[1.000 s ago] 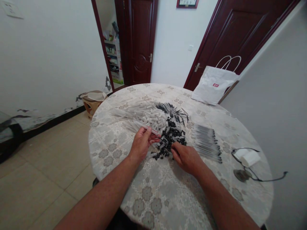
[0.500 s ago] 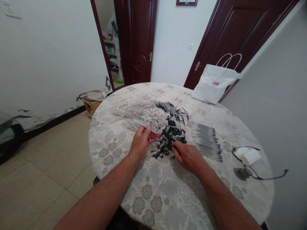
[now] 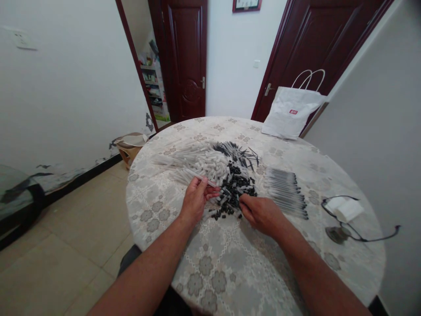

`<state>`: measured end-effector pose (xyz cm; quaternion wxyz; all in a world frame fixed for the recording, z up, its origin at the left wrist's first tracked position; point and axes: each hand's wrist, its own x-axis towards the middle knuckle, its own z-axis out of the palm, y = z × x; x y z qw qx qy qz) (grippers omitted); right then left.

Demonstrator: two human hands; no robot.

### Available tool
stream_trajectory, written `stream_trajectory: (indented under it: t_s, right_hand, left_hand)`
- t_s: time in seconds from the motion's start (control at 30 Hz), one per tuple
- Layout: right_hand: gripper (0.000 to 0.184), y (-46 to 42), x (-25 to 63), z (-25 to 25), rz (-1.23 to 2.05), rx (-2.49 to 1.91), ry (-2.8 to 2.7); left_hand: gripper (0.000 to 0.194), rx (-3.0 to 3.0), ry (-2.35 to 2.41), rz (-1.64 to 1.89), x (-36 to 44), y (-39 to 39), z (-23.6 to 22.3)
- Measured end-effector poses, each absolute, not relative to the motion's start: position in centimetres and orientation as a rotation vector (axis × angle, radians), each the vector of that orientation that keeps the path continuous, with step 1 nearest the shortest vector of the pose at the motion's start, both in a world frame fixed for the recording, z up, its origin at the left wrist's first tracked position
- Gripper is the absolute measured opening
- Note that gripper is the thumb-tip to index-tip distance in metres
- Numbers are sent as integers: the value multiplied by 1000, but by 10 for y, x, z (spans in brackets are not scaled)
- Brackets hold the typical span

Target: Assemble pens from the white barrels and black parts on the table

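Note:
My left hand (image 3: 196,197) pinches a white pen barrel (image 3: 209,181), its end pointing right over the pile. My right hand (image 3: 258,211) is closed at the right edge of a heap of small black pen caps (image 3: 234,186) mixed with pale pieces. Its fingertips hide whatever they grip. Behind my left hand lies a spread of white pen barrels (image 3: 187,158). Dark pen refills (image 3: 238,151) fan out beyond the caps. To the right, a neat row of pens with dark ends (image 3: 284,191) lies on the table.
A flowered cloth covers the round table (image 3: 210,259). A white paper bag (image 3: 292,112) stands at its far right edge. Eyeglasses (image 3: 353,235), white tissue (image 3: 347,210) and a small round object (image 3: 336,235) lie at the right. A stool (image 3: 130,147) stands beyond the left edge.
The camera view has shifted slightly. Both hands keep nearly the same places at the pile, the left still pinching the barrel.

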<state>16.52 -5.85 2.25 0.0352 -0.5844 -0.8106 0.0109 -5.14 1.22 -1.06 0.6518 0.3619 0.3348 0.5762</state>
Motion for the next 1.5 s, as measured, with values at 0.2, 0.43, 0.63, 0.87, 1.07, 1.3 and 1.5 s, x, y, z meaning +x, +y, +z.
stream_trajectory:
  t_s: [0.2, 0.43, 0.63, 0.87, 1.07, 1.3, 1.5]
  right_hand:
    - [22, -60, 168, 23, 34, -1789, -2513]
    - [26, -58, 168, 22, 20, -1843, -2513]
    - [25, -58, 166, 24, 37, -1852, -2514]
    - [21, -58, 166, 21, 63, -1829, -2501]
    - [20, -56, 168, 18, 97, -1814, -2493]
    - [21, -57, 169, 18, 130, -1790, -2467]
    - [22, -57, 169, 20, 171, -1780, -2454]
  left_hand:
    - [39, 835, 770, 1316, -53, 12, -11]
    - [39, 859, 781, 1302, -54, 14, -13]
    - [38, 915, 822, 1268, -54, 15, -16]
    - [38, 901, 825, 1237, -52, 18, -20]
    - [35, 853, 819, 1210, -49, 17, -21]
    - [31, 881, 853, 1201, -47, 15, -12]
    - [36, 957, 806, 1180, -47, 18, -6]
